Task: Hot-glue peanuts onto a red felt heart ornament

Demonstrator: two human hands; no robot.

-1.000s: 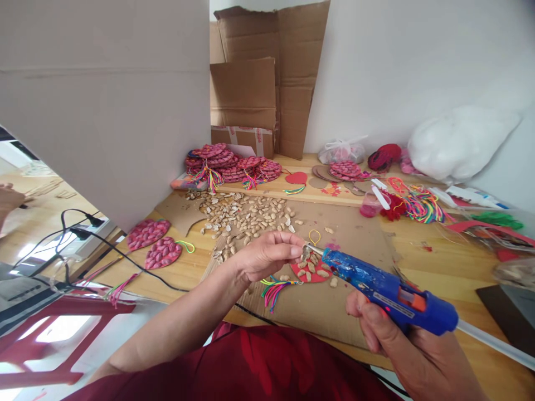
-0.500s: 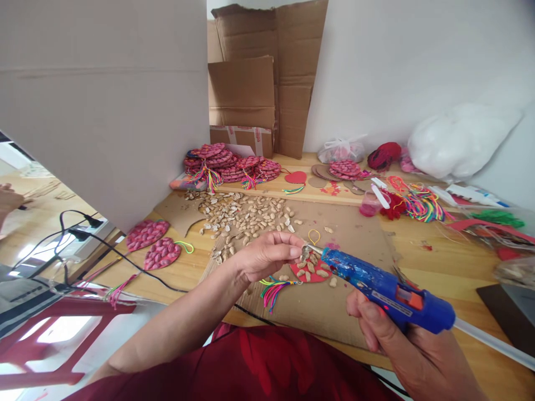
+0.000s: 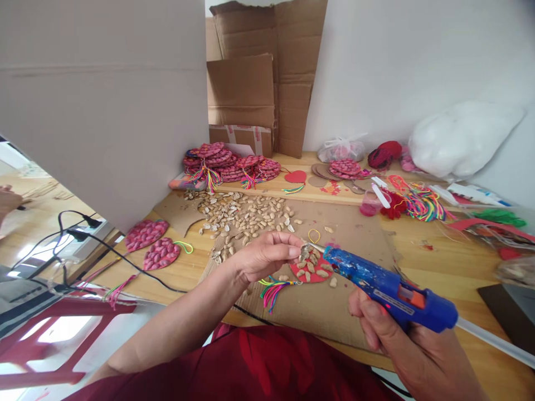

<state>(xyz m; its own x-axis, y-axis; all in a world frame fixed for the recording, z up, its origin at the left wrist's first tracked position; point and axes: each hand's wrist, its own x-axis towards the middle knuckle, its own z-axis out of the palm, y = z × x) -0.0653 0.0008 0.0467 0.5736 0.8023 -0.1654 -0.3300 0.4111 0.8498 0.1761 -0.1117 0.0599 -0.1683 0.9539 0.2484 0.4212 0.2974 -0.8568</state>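
My left hand (image 3: 271,255) pinches a peanut shell (image 3: 304,253) between thumb and fingertips. Wrapped round the handle of a blue glue gun (image 3: 388,289) is my right hand (image 3: 390,328). The gun's metal nozzle (image 3: 315,247) points left and its tip is at the shell. Below them a red heart-shaped piece (image 3: 313,277) lies on the cardboard sheet (image 3: 359,223), with several peanuts on it. It has a yellow loop (image 3: 314,236) at the top and a multicoloured tassel (image 3: 273,292) on its left.
Peanuts and shells (image 3: 259,214) are heaped on the cardboard. Two pink peanut pieces (image 3: 162,254) lie at the left, near a black cable (image 3: 137,263). Stacked pink pieces (image 3: 221,159), yarn (image 3: 384,155) and colourful tassels (image 3: 424,201) stand behind. A person's hand (image 3: 9,200) shows far left.
The glue gun and my right hand have shifted very slightly to the right. My left hand still holds the shell in nearly the same place.
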